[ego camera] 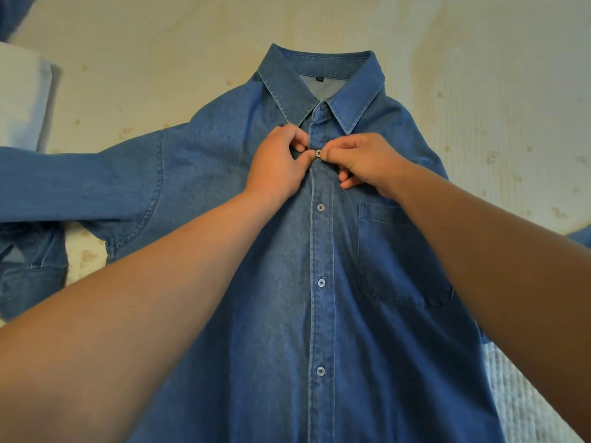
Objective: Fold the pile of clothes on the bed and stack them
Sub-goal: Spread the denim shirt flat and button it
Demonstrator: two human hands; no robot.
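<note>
A blue denim shirt (271, 282) lies face up on the bed, collar at the far end, its front closed by several buttons down the placket. My left hand (277, 161) pinches the placket edge just left of the second button (318, 153) from the top. On the other side of that button my right hand (361, 161) pinches the cloth. One sleeve stretches out to the left and folds back at the cuff. A chest pocket (403, 260) shows under my right forearm.
The bed cover (160, 59) is cream with small faded prints. A pale blue folded cloth (22, 97) lies at the far left edge. More blue denim (12, 14) shows in the top left corner. A white textured blanket (518, 394) appears at lower right.
</note>
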